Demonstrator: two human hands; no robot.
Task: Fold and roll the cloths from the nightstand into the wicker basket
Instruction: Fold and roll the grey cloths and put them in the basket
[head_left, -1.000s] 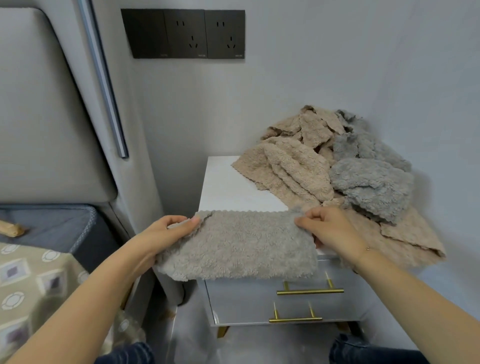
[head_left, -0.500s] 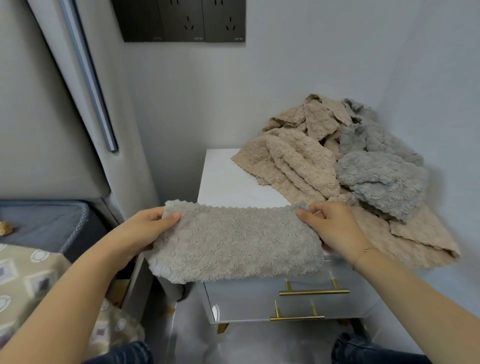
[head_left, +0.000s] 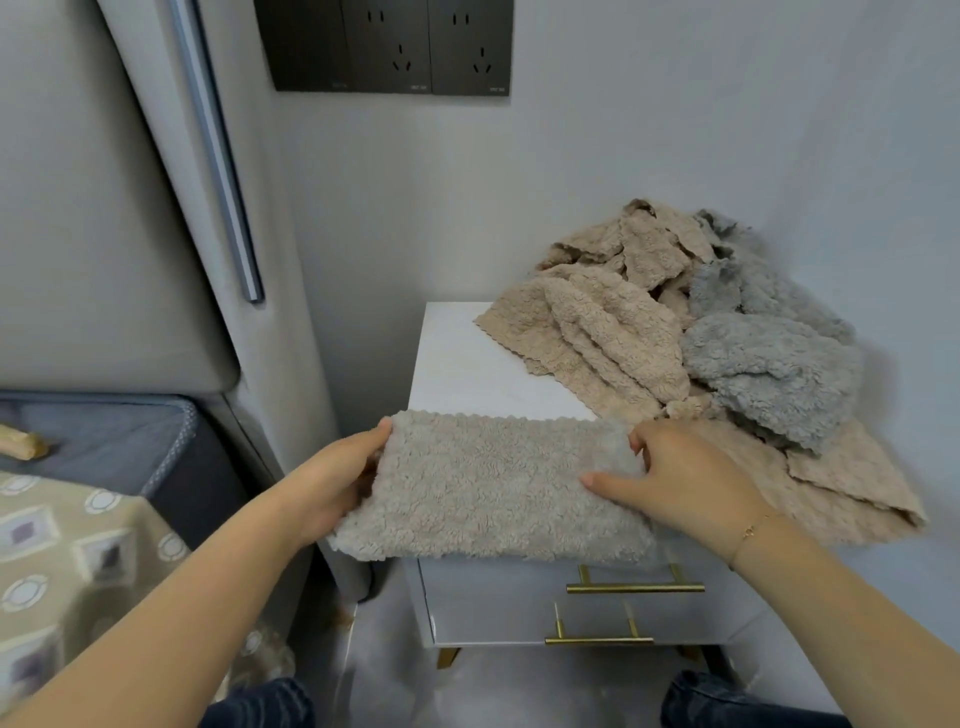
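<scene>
- Your left hand (head_left: 332, 483) is gripping the left end of a folded beige fleece cloth (head_left: 493, 488), thumb lying over the scalloped top edge and the other fingers tucked beneath it, out of sight.
- Your right hand (head_left: 685, 478) is holding the cloth's right end, fingers curling over the top edge while the thumb is pressing flat on the upper face.
- The folded cloth is stretching level between both hands, lying across the front edge of the white nightstand (head_left: 467, 374); its lower edge is overhanging the top drawer.
- A loose pile of unfolded cloths is sitting on the back right of the nightstand, against the wall: tan cloths (head_left: 597, 332) are lying to the left and under the heap, and grey cloths (head_left: 769, 369) are resting on top at the right.
- One tan cloth (head_left: 852, 483) is draping over the nightstand's right front corner, passing just beneath your right wrist.
- Two brass drawer handles (head_left: 634, 587) are showing on the nightstand front, below the cloth.
- A dark socket panel (head_left: 389, 47) is sitting on the wall above.
- A bed with a patterned cover (head_left: 67, 551) is lying to your left.
- No wicker basket is showing in this view.
</scene>
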